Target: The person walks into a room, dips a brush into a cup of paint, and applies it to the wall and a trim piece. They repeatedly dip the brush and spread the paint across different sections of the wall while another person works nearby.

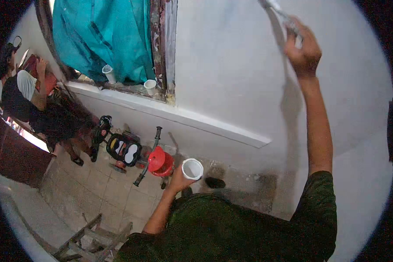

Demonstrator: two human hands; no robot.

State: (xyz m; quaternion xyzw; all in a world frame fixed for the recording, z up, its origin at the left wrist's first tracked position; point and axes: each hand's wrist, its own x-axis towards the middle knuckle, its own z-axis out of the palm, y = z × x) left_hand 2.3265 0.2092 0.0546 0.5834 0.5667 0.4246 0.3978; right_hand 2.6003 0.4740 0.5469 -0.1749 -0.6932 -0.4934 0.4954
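Note:
My right hand (305,50) is raised at the upper right, its fingers closed on the handle of a paintbrush (280,12) held close to the pale wall (231,56). The brush's far end runs out of the top of the view. Lower down, near my chest, my left hand (178,180) grips a white cup (192,169). The cup's open rim faces up, and whitish material shows inside it.
Two white cups (150,87) stand on the sill below a teal curtain (102,35). A white ledge (170,112) juts from the wall. A red and black ride-on toy (125,150) stands on the tiles; a ladder (94,238) is lower left. Another person (28,96) sits far left.

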